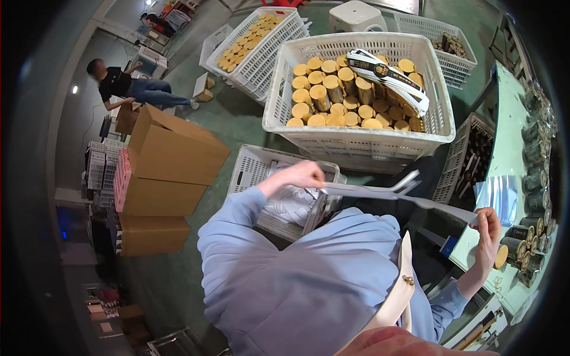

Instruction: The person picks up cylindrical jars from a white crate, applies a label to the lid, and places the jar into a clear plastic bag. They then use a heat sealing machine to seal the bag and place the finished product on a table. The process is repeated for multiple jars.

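My left hand point(304, 175) pinches one end of a long white paper strip point(356, 190) in front of my chest. At the other side, my right hand point(488, 228) grips the far end of a strip between thumb and fingers, beside the table edge. The stretch between my hands splits near its middle, where a loose white end sticks up; whether it is one strip or two layers I cannot tell. Below my left hand stands a white crate point(249, 172) of crumpled white strips. A stack of printed white label strips point(389, 80) lies on gold-topped cylindrical cans point(319, 95).
A big white crate point(362, 139) holds those cans. More crates point(261, 56) and a white stool point(356, 16) stand behind. Clear jars and dark cans point(522, 234) line the pale green table point(502, 130) at right. Cardboard boxes point(172, 172) stand left; another person point(119, 83) sits beyond.
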Tool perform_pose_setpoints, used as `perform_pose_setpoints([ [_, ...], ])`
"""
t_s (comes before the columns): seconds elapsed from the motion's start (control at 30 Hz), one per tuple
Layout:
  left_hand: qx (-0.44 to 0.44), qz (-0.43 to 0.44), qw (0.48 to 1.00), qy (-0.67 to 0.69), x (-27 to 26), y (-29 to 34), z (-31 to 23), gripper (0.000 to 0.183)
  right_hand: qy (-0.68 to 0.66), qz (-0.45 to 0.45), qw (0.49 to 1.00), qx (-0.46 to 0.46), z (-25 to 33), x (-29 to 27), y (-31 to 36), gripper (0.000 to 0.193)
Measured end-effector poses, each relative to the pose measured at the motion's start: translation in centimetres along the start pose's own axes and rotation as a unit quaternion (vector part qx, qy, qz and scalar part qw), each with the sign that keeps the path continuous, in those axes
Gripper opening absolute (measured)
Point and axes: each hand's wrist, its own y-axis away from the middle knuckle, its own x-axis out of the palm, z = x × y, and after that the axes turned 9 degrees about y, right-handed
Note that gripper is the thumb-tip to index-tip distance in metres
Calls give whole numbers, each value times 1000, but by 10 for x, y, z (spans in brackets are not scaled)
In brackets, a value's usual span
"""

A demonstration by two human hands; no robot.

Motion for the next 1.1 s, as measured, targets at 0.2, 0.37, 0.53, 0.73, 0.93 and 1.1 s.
perform_pose_setpoints([
  [0.2,-310,-38,919,-241,8,67,202,35,58,-71,996,5,-8,-20,3,14],
  [0.37,-355,35,871,-339,58,67,176,45,60,-107,991,-46,22,-2,14,10],
  [0.53,-23,32,914,403,100,-60,-91,48,192,-156,962,-118,55,30,30,7],
  [0.73,-57,323,636,699,162,-146,-238,77,317,-99,918,-218,53,66,65,9],
  [0.93,-72,277,714,639,189,-172,-263,40,226,-60,968,-97,20,73,116,19],
  [1.1,-34,229,734,639,181,-183,-260,39,45,-282,958,15,-15,31,141,52],
])
